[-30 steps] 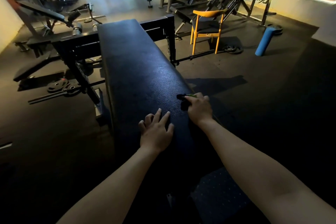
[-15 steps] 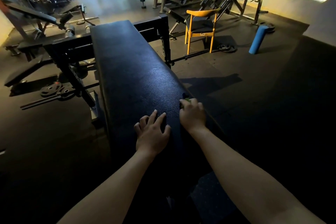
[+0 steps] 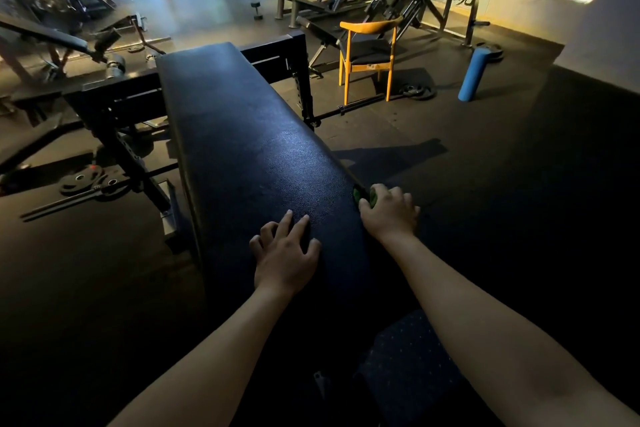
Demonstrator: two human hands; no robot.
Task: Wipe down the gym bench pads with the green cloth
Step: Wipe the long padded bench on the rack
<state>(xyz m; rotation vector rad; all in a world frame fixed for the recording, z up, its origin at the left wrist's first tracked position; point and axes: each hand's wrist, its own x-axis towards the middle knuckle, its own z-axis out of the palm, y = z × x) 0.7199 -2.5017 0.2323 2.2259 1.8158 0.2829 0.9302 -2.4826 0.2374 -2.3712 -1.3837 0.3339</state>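
Observation:
A long black bench pad (image 3: 249,149) runs away from me down the middle of the view. My left hand (image 3: 284,253) rests on its near end with fingers spread and slightly bent. My right hand (image 3: 389,211) sits at the pad's right edge and grips the green cloth (image 3: 365,197), which is bunched under the fingers so only a small green patch shows. The cloth touches the side edge of the pad.
A black rack frame (image 3: 298,80) crosses behind the bench. A yellow chair (image 3: 369,55) and a blue foam roller (image 3: 472,74) stand to the right. Weight plates and a bar (image 3: 86,184) lie on the floor at left. A dotted blue mat (image 3: 408,371) lies beside my right forearm.
My right hand has slid with the cloth from the top of the pad out to its right edge. My left hand has stayed put on the pad.

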